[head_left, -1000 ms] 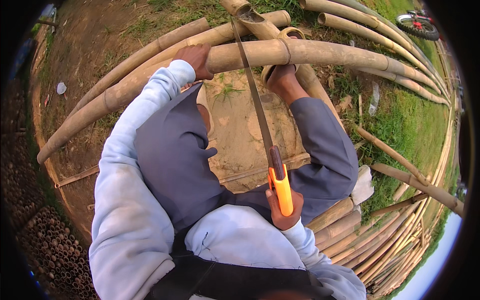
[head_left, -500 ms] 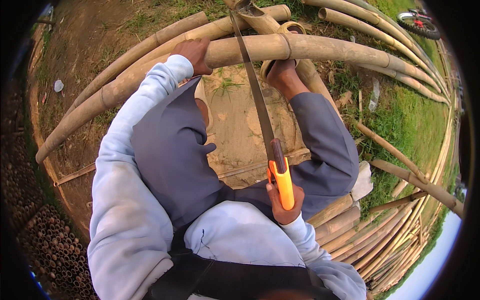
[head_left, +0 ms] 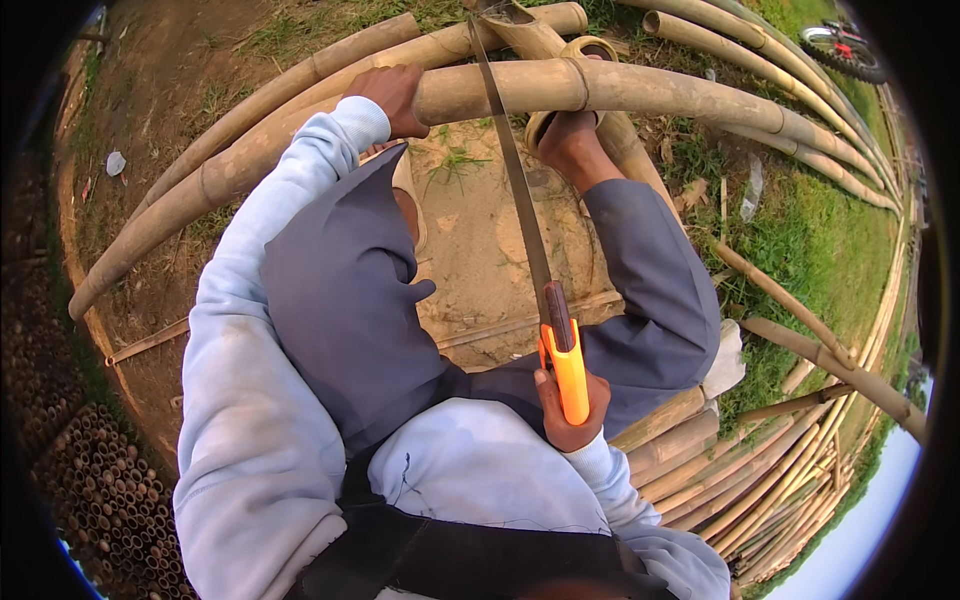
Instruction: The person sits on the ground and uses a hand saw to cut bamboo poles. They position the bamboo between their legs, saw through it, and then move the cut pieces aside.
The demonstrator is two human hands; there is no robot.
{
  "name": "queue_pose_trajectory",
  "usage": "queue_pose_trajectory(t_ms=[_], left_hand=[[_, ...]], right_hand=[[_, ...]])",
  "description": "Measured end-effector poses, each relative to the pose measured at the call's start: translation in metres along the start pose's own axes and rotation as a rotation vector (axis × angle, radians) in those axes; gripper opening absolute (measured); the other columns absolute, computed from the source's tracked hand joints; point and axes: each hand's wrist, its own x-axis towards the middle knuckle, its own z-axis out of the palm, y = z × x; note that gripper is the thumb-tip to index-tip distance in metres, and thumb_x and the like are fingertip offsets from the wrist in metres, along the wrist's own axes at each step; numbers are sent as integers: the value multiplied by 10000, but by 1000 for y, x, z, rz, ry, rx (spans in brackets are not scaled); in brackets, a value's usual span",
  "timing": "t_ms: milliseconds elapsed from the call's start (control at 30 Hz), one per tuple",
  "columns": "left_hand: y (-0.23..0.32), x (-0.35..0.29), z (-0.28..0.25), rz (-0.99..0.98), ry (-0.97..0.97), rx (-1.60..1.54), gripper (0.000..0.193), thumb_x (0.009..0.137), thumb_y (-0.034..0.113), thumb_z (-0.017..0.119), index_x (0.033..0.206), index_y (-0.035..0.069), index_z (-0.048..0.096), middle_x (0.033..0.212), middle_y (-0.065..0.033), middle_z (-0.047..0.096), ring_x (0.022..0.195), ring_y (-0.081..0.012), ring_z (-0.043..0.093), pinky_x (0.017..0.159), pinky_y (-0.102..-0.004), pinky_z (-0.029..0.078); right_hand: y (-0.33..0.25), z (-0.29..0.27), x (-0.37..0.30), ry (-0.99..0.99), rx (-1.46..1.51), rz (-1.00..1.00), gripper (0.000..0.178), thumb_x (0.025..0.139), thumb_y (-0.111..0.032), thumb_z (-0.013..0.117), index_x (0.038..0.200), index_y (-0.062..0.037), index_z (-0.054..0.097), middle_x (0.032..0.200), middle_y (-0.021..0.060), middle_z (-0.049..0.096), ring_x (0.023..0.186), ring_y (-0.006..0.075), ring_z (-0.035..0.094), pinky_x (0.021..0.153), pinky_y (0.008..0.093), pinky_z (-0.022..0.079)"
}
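Observation:
A long, thick bamboo pole (head_left: 680,90) runs across in front of me, left to right. My left hand (head_left: 390,98) is closed around it, left of the saw. In my right hand (head_left: 577,410) is the orange handle of a handsaw (head_left: 520,190), held low near my lap. Its long blade points away from me and lies across the pole, just right of my left hand. How deep the teeth sit in the bamboo cannot be made out. My right foot (head_left: 572,145), in a sandal, is beside the pole's near side.
Another bamboo pole (head_left: 300,70) lies behind at the left, with a cut bamboo piece (head_left: 530,35) at the far middle. Stacked poles (head_left: 770,470) lie at the right. Bundled bamboo ends (head_left: 110,490) fill the lower left. A wheel (head_left: 843,50) stands at the far right.
The view has shifted slightly, and the pole appears a little higher. Both hands keep their holds, and the saw stays across the pole with little visible movement.

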Motion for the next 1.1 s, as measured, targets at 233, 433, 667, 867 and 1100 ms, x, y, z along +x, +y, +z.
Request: queue_pose_trajectory(t_ms=[233,433,667,867,1100], left_hand=[[0,6,-14,-21,-33,5,708,636,432,821,1152,27,554,1058,-216,690,965,-406,671,840,-475,540],[2,-1,-2,-23,-29,-7,664,659,454,808,1096,9,579,1030,-229,703,953,-400,688,823,-461,560],[2,1,-9,-34,-26,8,669,677,456,808,1122,8,587,1007,-220,709,948,-397,691,827,-465,557],[1,0,-8,2,-28,13,666,671,470,791,1104,6,587,993,-208,712,917,-396,694,808,-465,558],[2,3,-3,-34,-50,5,643,686,466,784,1082,4,576,997,-217,708,922,-399,693,810,-459,569]], right_hand=[[46,38,116,-48,171,25,160,925,-73,697,838,25,606,637,47,555,581,105,491,555,293,424],[-6,8,-5,6,53,37,282,880,-20,692,1150,59,672,652,68,594,569,114,570,579,275,465],[31,55,153,-19,196,-129,204,908,-65,701,771,31,585,585,38,532,541,104,467,529,298,413],[23,27,43,16,146,128,95,892,-34,705,881,35,640,627,49,560,548,108,488,544,292,432],[3,34,107,-4,63,165,139,890,-59,715,960,51,666,642,78,587,555,128,523,557,306,449]])
